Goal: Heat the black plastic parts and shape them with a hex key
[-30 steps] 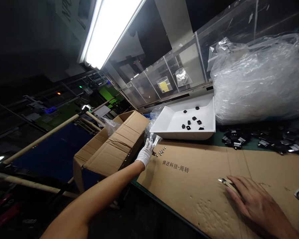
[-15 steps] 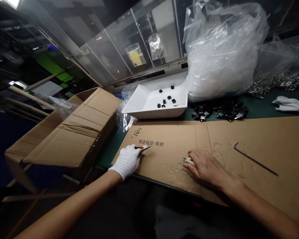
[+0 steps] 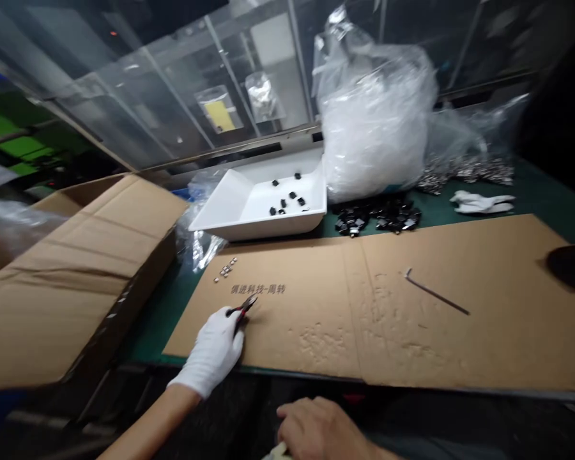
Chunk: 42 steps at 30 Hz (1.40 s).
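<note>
My left hand (image 3: 213,351), in a white knit glove, is closed around a small pair of pliers (image 3: 244,308) with dark and red handles. The jaws point up and right over the cardboard sheet (image 3: 297,268), near its printed characters. My bare right hand (image 3: 316,428) is below the table's front edge, fingers curled around a small cream-coloured piece (image 3: 278,451), partly cut off by the frame. Several small shiny metal parts (image 3: 226,269) lie on the sheet beyond the pliers. An L-shaped hex key (image 3: 438,296) rests on its right half.
A white tray (image 3: 268,227) with several black parts stands behind the sheet. Beside it are a bulging plastic bag (image 3: 374,134), black parts (image 3: 378,216), metal pieces (image 3: 479,171) and a white glove (image 3: 482,202). A cardboard box (image 3: 91,255) stands left; a dark round object (image 3: 572,267) lies right.
My right hand has left the cardboard and come down toward me, below the table edge, with the cream piece. My left hand's pliers now point more upward. The view has turned right.
</note>
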Motion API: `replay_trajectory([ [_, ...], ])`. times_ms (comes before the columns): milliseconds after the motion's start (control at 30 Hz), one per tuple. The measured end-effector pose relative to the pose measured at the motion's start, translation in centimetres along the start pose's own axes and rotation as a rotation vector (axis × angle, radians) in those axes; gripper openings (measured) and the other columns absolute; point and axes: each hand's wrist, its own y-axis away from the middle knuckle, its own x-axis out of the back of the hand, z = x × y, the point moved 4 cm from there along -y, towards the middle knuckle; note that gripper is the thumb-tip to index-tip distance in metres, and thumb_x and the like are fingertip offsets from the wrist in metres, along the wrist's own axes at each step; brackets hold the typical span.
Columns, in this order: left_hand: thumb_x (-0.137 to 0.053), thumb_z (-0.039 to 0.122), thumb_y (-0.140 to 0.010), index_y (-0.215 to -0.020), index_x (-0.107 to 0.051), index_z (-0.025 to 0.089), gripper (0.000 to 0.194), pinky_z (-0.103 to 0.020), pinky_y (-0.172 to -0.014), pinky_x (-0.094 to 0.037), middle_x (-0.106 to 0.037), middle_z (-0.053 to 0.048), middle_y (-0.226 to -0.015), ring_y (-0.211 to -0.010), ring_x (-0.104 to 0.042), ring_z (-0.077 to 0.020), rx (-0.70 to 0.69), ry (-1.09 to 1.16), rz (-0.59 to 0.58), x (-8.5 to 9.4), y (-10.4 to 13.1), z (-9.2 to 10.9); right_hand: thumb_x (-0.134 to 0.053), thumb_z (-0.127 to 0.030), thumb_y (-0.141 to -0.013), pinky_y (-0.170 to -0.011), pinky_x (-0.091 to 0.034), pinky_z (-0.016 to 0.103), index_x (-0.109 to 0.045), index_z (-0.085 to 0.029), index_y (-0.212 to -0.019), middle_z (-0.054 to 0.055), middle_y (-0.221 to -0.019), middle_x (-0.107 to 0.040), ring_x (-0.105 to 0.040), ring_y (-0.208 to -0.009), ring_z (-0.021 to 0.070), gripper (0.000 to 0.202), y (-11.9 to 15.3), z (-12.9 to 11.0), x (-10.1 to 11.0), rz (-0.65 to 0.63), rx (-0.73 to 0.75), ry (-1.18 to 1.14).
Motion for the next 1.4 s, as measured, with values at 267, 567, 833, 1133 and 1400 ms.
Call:
replay_trajectory([
  [267,-0.053,0.02,-0.084,-0.116,-0.071,0.027,0.037,-0.043,-0.083,-0.05,-0.064,-0.011,-0.105,-0.096,-0.063,-0.03,-0.224,-0.067,-0.179,7.6,-9.7,11.3,-0.055,-0.056,-0.098,-0.074,-0.042,0.036,-0.059,-0.018,-0.095,0.008,-0.09,-0.066,-0.057,-0.081,0.0231,0.038,1.8,12.7,14.7,0.013,-0.063,0.134],
  [567,-0.048,0.012,-0.088,-0.11,-0.074,0.012,0.034,-0.059,-0.086,-0.04,-0.062,-0.023,-0.109,-0.105,-0.055,-0.0416,-0.358,-0.422,-0.117,11.8,-19.4,25.0,-0.057,-0.053,-0.097,-0.076,-0.039,0.038,-0.062,-0.016,-0.099,0.009,-0.093,-0.067,-0.058,-0.085,0.0253,0.037,1.0,17.9,14.2,0.133,-0.011,0.097],
  [833,-0.056,0.023,-0.084,-0.105,-0.075,0.015,0.03,-0.056,-0.087,-0.043,-0.063,-0.021,-0.107,-0.103,-0.056,-0.038,-0.465,-0.45,-0.144,13.0,-24.0,29.7,-0.056,-0.061,-0.095,-0.076,-0.041,0.036,-0.062,-0.018,-0.098,0.005,-0.092,-0.069,-0.06,-0.083,0.0227,0.043,0.6,18.4,14.7,0.184,-0.05,0.013],
  [1133,-0.06,0.026,-0.081,-0.109,-0.076,0.013,0.035,-0.054,-0.083,-0.047,-0.065,-0.023,-0.107,-0.101,-0.06,-0.0403,-0.357,-0.505,-0.225,12.2,-26.0,31.0,-0.054,-0.065,-0.094,-0.078,-0.045,0.036,-0.064,-0.017,-0.097,0.005,-0.091,-0.071,-0.062,-0.083,0.0231,0.049,0.8,18.2,15.3,0.167,-0.082,-0.018],
  [1400,-0.062,0.027,-0.08,-0.112,-0.077,0.011,0.039,-0.058,-0.085,-0.048,-0.066,-0.027,-0.113,-0.106,-0.061,-0.0457,-0.198,-0.541,-0.241,12.1,-27.5,31.2,-0.053,-0.067,-0.095,-0.079,-0.047,0.036,-0.065,-0.017,-0.098,0.006,-0.094,-0.072,-0.064,-0.085,0.0237,0.051,0.7,18.2,15.6,0.139,-0.115,-0.049],
])
